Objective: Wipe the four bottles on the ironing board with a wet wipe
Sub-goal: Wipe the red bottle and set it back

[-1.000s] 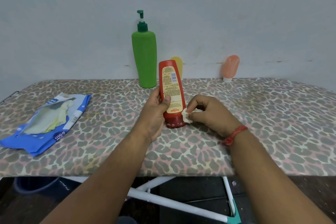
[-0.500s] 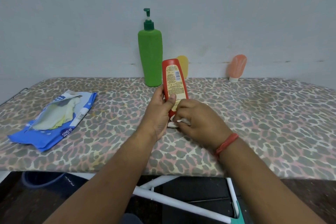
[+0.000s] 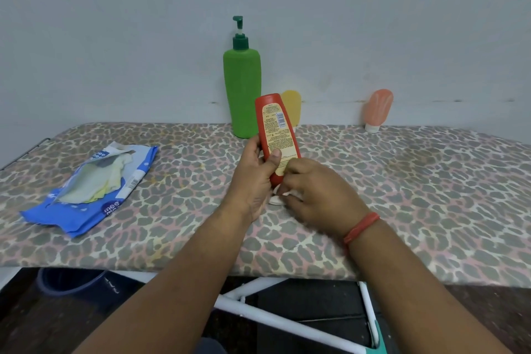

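Observation:
My left hand (image 3: 253, 178) grips a red bottle (image 3: 275, 129) that stands cap-down, tilted a little left, on the leopard-print ironing board (image 3: 402, 195). My right hand (image 3: 319, 195) pinches a white wet wipe (image 3: 277, 198) against the bottle's lower end and hides most of the wipe. A tall green pump bottle (image 3: 242, 89) stands at the back by the wall. Behind the red bottle a yellow bottle (image 3: 292, 106) peeks out. At the back right a peach bottle (image 3: 377, 112) leans against the wall.
An open blue wet-wipe pack (image 3: 94, 190) lies on the board's left part. A grey wall rises right behind the bottles. Below the board's near edge show its white legs (image 3: 275, 316) and a dark blue tub (image 3: 69, 282) on the floor.
My right hand with the wipe moved from the bottle's right side onto the front of its lower end. The bottle stays in my left hand.

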